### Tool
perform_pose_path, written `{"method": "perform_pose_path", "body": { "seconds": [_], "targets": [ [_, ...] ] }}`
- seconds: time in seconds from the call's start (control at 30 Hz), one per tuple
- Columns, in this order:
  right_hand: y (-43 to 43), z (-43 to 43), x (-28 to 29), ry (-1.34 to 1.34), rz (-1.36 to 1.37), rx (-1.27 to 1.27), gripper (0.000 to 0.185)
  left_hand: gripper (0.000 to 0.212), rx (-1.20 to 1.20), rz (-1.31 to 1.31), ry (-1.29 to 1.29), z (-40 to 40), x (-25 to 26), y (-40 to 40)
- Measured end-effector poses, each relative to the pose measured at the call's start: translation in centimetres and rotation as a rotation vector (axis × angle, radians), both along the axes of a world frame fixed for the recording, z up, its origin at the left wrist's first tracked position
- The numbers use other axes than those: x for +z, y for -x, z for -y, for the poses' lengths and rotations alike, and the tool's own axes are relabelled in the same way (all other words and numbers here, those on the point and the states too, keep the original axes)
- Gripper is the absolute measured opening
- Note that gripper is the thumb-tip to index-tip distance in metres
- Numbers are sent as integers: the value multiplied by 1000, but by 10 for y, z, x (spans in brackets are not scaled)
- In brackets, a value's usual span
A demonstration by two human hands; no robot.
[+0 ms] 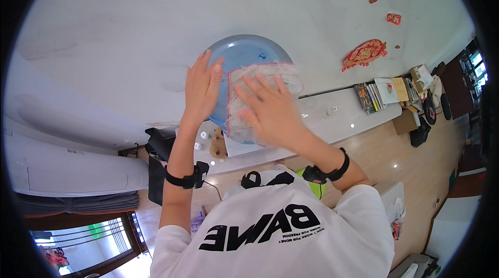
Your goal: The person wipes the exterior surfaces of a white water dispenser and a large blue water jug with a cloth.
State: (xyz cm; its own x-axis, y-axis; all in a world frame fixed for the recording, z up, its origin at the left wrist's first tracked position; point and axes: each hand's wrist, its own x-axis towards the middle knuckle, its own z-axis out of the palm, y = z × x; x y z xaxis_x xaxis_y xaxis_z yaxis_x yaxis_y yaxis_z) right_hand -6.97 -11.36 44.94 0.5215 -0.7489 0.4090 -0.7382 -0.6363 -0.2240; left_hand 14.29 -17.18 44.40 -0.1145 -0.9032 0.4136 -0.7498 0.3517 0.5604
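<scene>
In front of me a round, bluish translucent object [237, 51], its exact kind unclear, stands against the pale wall. A whitish cloth with a pink edge [284, 73] covers its right and lower part. My right hand [273, 112], slightly blurred, lies over the cloth with its fingers spread. My left hand [203, 83] is at the object's left side, palm turned inward, fingers extended and thumb apart. Neither hand is closed around anything.
Below is a long white shelf [327, 118] with a brown plush toy [218, 145] and small white-capped containers [204, 135]. Books [376, 96] and a cardboard box [405, 122] are at right. A black bag [160, 145] sits left. Red decorations [364, 55] hang on the wall.
</scene>
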Motion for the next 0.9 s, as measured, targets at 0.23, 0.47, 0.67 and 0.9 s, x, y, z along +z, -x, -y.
{"method": "perform_pose_path", "body": {
  "seconds": [0.23,0.47,0.67,0.9],
  "targets": [
    [13,127,11,-119,-127,-286,72,67,-33,35,26,0,1,5],
    [-23,44,3,-32,-318,-28,78,77,-15,-96,44,-2,-2,-3],
    [-32,39,35,-679,-18,235,75,86,-77,-223,81,-4,7,0],
    [-4,155,14,-199,-179,6,60,89,-70,-131,67,-3,6,1]
  ]
}}
